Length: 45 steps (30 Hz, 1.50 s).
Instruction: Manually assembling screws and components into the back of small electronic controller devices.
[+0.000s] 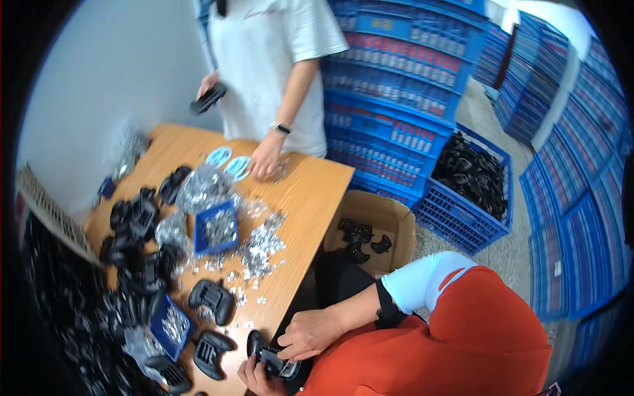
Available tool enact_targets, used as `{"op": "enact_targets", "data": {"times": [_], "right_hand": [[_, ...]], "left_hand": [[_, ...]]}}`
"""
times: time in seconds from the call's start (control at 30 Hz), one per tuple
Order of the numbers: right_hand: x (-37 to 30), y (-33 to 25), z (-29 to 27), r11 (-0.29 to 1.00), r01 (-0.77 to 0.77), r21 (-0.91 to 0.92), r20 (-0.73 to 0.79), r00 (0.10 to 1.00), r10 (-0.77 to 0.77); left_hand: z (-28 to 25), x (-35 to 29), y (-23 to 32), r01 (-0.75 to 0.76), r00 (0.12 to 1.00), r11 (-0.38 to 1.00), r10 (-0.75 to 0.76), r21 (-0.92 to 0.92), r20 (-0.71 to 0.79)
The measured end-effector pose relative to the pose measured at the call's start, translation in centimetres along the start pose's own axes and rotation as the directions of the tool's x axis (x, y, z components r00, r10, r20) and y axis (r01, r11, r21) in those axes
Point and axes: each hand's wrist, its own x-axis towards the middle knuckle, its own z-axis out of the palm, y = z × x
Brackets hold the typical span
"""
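Note:
At the table's near edge, my left hand (259, 377) is closed round the lower side of a black game controller-shaped grip (269, 360). My right hand (310, 334) reaches in from the right, fingers bent and fingertips pinched together on the grip's middle; whatever lies between them is hidden. Two similar black grips (211, 301) (212, 354) rest on the table just left of my hands. Beside them a small blue bin (158, 321) holds small shiny metal parts. Farther up, loose silver pieces (261, 247) are spread next to another blue bin (231, 247).
Across the wooden table (317, 181) a person in a white shirt (271, 72) holds a black part and touches small pieces. Black grips (132, 224) pile up left. A cardboard box (399, 231), a blue crate (462, 228) and stacked blue crates (396, 99) stand right.

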Motion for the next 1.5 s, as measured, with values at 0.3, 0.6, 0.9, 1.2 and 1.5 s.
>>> {"op": "enact_targets", "data": {"times": [0.3,0.6,0.9,1.2,1.5], "right_hand": [[-7.7,-4.1,-3.3,0.88,-0.472,0.05,-0.22,0.854,0.471],[-17.2,0.5,-3.6,0.682,-0.715,0.155,-0.194,0.655,0.731],[-22.0,1.0,-0.5,0.569,-0.749,0.339,-0.157,0.551,0.82],[-24.8,1.5,5.7,0.555,-0.769,0.317,0.023,0.591,0.806],[-25.9,0.2,6.2,0.566,-0.791,0.233,-0.023,0.578,0.816]], "left_hand": [[1.1,0.1,0.7,0.167,0.985,0.979,-0.171,-0.114,-0.03],[-1.2,2.3,4.7,0.138,0.99,0.972,-0.141,0.19,-0.002],[-1.7,2.1,1.2,0.592,0.792,0.78,-0.517,-0.202,0.324],[-1.8,3.9,3.5,0.544,0.827,0.821,-0.49,-0.173,0.277],[-1.0,4.9,6.2,0.537,0.833,0.829,-0.491,-0.159,0.254]]}}
